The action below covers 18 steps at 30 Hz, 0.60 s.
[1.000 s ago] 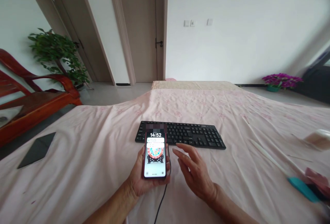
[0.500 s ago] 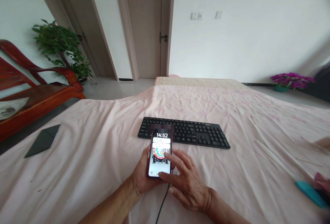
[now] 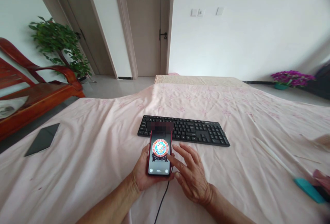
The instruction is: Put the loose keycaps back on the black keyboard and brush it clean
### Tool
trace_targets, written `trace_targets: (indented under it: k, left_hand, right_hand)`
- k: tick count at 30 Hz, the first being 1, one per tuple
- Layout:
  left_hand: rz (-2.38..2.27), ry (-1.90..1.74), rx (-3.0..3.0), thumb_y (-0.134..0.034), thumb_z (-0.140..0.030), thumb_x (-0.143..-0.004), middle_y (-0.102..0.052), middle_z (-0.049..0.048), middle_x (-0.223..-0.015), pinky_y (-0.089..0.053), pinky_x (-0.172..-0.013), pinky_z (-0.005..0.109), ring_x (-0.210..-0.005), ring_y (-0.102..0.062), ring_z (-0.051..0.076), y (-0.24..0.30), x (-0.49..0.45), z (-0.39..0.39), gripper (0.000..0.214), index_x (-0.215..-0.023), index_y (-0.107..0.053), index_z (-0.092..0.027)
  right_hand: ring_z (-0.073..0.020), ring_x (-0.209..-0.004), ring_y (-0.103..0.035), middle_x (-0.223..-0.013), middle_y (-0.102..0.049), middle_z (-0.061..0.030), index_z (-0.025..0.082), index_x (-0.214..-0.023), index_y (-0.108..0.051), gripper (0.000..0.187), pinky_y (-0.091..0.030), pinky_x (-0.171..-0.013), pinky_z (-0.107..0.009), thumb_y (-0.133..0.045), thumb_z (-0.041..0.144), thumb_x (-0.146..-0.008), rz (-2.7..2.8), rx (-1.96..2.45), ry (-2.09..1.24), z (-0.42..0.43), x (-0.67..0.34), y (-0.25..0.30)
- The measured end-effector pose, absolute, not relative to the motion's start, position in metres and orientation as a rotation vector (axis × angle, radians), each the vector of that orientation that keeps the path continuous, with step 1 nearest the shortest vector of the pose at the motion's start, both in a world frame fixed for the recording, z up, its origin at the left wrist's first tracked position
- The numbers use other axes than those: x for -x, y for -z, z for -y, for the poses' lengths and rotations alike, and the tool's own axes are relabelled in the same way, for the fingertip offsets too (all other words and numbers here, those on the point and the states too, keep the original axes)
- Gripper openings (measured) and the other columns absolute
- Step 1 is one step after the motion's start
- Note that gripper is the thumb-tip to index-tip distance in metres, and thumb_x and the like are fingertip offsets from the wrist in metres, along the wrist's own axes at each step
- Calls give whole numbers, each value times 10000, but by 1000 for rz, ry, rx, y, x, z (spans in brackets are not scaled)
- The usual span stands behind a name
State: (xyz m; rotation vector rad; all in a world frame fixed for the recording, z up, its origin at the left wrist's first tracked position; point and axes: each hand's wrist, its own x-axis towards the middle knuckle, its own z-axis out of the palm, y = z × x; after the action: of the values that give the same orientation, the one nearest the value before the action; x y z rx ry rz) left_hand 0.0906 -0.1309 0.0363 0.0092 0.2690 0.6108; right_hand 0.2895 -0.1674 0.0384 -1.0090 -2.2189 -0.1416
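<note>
My left hand [image 3: 141,176] is wrapped round a red-edged smartphone [image 3: 160,153] with its screen lit, held just above the pink bedsheet. A black cable [image 3: 161,201] runs from the phone's bottom end towards me. My right hand [image 3: 192,174] hovers at the phone's right edge, fingers spread, the index fingertip touching the screen's right side. Just beyond the phone lies a black keyboard [image 3: 184,130], flat on the sheet.
A pink bedsheet [image 3: 98,148] covers the wide bed. A dark flat tablet [image 3: 42,139] lies at the left edge. A teal object [image 3: 308,189] sits at far right. A red wooden chair [image 3: 33,90] and a green plant [image 3: 60,47] stand to the left; purple flowers [image 3: 292,78] at right.
My right hand came in from the right onto the phone's lower screen, then drew back to its right edge. The clock and notifications have vanished from the screen.
</note>
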Motion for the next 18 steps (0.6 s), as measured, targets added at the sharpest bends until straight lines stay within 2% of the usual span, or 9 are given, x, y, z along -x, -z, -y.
trace_targets:
  k: [6,10,18]
  left_hand:
    - [-275,-642,-41,-430,-588,-819,-644,170,-1068,-401,-854,460,-952,-587,281,-36,-91,131,639,-1189,-570,-86]
    - [-293,-634,-45,-460,-605,-794,-666,152,-1001,-434,-790,402,-891,-608,270,-32,-90,129,610,-1086,-627,-95]
    - [-393,-714,-72,-489,-527,-814,-683,115,-959,-458,-738,352,-865,-628,248,-27,-90,129,504,-1071,-628,-116]
  right_hand:
    - [-306,-1288,-318,-1424,-363,-71,245,-1272,-534,404,-324,-1020,-513,-432,284,-882,2212,989,98,168,-288,-36]
    - [-315,-1291,-319,-1451,-327,-63,249,-1249,-551,402,-311,-1023,-525,-417,343,-883,2306,910,49,171,-287,-35]
    - [-323,-1323,-269,-1488,-275,-40,268,-1218,-576,422,-270,-1046,-536,-378,456,-895,2435,828,-5,173,-279,-38]
